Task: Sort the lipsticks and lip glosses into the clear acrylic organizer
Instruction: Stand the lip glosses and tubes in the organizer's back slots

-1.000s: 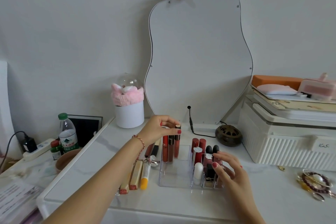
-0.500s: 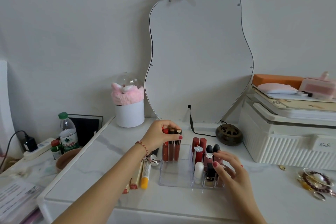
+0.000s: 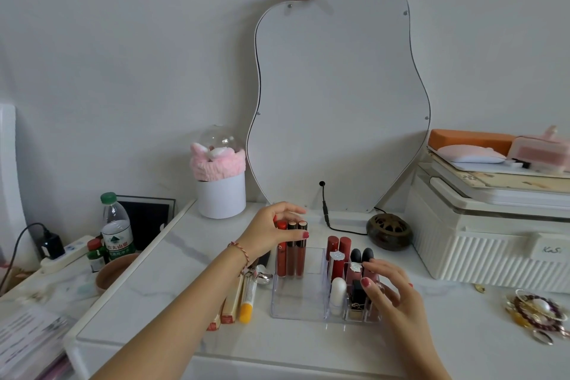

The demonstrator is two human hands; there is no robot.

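The clear acrylic organizer [image 3: 297,302] stands on the white tabletop. Three reddish lip gloss tubes [image 3: 291,256] stand upright in its back left compartment. My left hand [image 3: 268,233] is at their tops: the thumb lies across the front of the tubes and the fingers hover just above the caps. Several lipsticks [image 3: 338,251] and a white stick [image 3: 337,291] fill the small right compartments. My right hand [image 3: 390,293] hovers over those, fingers spread, fingertips touching the front lipsticks. Left of the organizer lie a yellow-capped tube [image 3: 248,299] and tan boxed sticks [image 3: 232,305].
A wavy mirror [image 3: 339,95] leans on the wall behind, its cable [image 3: 325,213] trailing on the table. A dark round burner [image 3: 389,231] and a white ribbed box [image 3: 481,244] are at the right, with jewellery [image 3: 536,311] in front. A white pot [image 3: 221,194] stands at the back left.
My left hand lowered the rightmost lip gloss into the back left compartment beside the other two, and its fingers have lifted off the caps. My right hand has hardly moved.
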